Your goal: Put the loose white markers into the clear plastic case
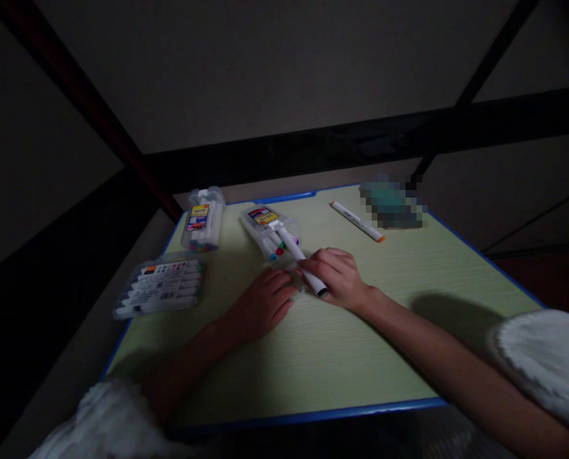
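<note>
My right hand (334, 274) is closed around a white marker (303, 258) with a dark end, held at a slant above the table. The marker's far end overlaps the mouth of an opened clear plastic marker case (260, 223). Several colored marker ends, blue, red, green and purple among them, show inside that case. My left hand (267, 299) lies at the case's near end, its fingers curled over a clear plastic part, probably the lid. Its fingertips are partly hidden in the dim light.
Another filled marker case (205, 220) is at the back left, and a flat one (162, 285) lies at the left edge. An orange-ended marker (357, 220) rests behind my right hand. A blurred green object (392, 204) is at the back right. The table (313, 363) has blue edges.
</note>
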The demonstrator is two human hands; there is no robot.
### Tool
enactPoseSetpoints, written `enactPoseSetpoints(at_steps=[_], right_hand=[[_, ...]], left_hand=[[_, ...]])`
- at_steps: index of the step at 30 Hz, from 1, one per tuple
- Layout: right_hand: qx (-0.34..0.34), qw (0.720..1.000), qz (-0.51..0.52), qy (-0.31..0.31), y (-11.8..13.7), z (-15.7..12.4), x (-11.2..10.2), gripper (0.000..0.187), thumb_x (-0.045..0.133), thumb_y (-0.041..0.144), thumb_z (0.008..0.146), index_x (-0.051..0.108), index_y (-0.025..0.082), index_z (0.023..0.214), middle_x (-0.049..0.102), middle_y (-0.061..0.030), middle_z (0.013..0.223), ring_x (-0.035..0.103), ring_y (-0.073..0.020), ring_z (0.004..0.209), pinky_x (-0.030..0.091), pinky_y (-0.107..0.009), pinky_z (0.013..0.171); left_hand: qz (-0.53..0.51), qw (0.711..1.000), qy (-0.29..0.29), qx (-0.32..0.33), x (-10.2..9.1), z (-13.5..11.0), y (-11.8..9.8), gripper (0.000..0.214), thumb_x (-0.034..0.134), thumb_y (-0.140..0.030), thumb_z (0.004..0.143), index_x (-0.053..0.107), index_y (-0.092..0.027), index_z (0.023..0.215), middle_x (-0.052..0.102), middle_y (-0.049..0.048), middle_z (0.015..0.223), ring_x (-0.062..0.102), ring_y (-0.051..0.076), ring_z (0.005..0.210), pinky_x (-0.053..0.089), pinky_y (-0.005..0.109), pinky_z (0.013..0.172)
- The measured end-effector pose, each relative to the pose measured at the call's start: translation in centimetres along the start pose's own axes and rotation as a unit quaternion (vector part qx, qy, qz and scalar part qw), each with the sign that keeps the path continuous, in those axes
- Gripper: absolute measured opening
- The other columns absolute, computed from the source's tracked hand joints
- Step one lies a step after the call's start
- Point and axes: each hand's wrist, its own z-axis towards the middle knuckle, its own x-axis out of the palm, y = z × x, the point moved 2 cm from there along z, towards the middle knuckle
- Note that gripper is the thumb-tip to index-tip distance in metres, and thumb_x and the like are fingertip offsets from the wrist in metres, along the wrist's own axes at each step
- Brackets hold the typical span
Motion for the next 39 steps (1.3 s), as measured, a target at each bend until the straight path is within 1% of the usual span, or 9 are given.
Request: enactPoseSetpoints(at_steps=[7, 17, 25, 29, 34, 39], right_hand=[[0.019, 1.000, -0.004, 0.017, 0.11, 0.47, -0.15, 0.020, 0.045, 0.023, 0.085, 0.060, 0.012, 0.091, 0.056, -0.0036, 0.066, 0.050, -0.0129, 0.058, 0.036, -0.024, 0.052], [0.029, 0.999, -0.005, 0.033, -0.01, 0.44, -0.15, 0.024, 0.045, 0.025, 0.084, 0.060, 0.009, 0.094, 0.057, -0.0058, 0.072, 0.051, -0.0139, 0.061, 0.039, -0.025, 0.054], [0.038, 0.998, -0.003, 0.040, 0.09, 0.52, -0.10, 0.026, 0.042, 0.029, 0.086, 0.059, 0.011, 0.095, 0.059, -0.0056, 0.074, 0.051, -0.0141, 0.061, 0.041, -0.026, 0.054], [0.040, 0.999, 0.003, 0.031, 0.03, 0.49, -0.08, 0.024, 0.043, 0.028, 0.086, 0.057, 0.011, 0.095, 0.059, -0.0053, 0.073, 0.051, -0.0139, 0.061, 0.040, -0.025, 0.053], [0.037, 0.999, 0.006, 0.021, -0.06, 0.37, 0.06, 0.023, 0.042, 0.031, 0.087, 0.055, 0.013, 0.093, 0.058, -0.0040, 0.069, 0.050, -0.0129, 0.058, 0.039, -0.025, 0.053], [0.020, 1.000, -0.001, 0.018, -0.03, 0.23, 0.07, 0.021, 0.042, 0.029, 0.088, 0.054, 0.012, 0.090, 0.057, -0.0030, 0.065, 0.046, -0.0120, 0.054, 0.034, -0.025, 0.052]], left_hand=[[0.007, 1.000, -0.003, 0.004, 0.04, -0.05, 0.04, 0.020, 0.040, -0.020, 0.088, 0.053, -0.014, 0.102, 0.054, 0.0101, 0.104, 0.047, 0.022, 0.105, 0.042, 0.042, 0.095], [0.013, 1.000, 0.004, 0.002, -0.08, 0.03, -0.02, 0.021, 0.039, -0.020, 0.088, 0.053, -0.013, 0.102, 0.054, 0.0106, 0.103, 0.047, 0.021, 0.105, 0.041, 0.042, 0.096], [0.017, 1.000, 0.003, 0.005, -0.03, 0.03, -0.03, 0.022, 0.039, -0.020, 0.088, 0.054, -0.011, 0.103, 0.055, 0.0110, 0.102, 0.047, 0.021, 0.105, 0.041, 0.042, 0.096], [0.010, 1.000, 0.013, -0.003, 0.05, 0.03, 0.05, 0.022, 0.039, -0.020, 0.088, 0.053, -0.013, 0.104, 0.054, 0.0103, 0.103, 0.047, 0.021, 0.106, 0.041, 0.042, 0.096], [0.010, 1.000, 0.006, 0.002, 0.08, -0.01, 0.07, 0.021, 0.039, -0.019, 0.088, 0.053, -0.013, 0.103, 0.054, 0.0104, 0.104, 0.046, 0.021, 0.106, 0.040, 0.042, 0.097], [0.011, 1.000, 0.012, -0.005, 0.09, 0.05, 0.03, 0.020, 0.042, -0.019, 0.087, 0.055, -0.012, 0.100, 0.054, 0.0108, 0.102, 0.047, 0.022, 0.104, 0.040, 0.041, 0.097]])
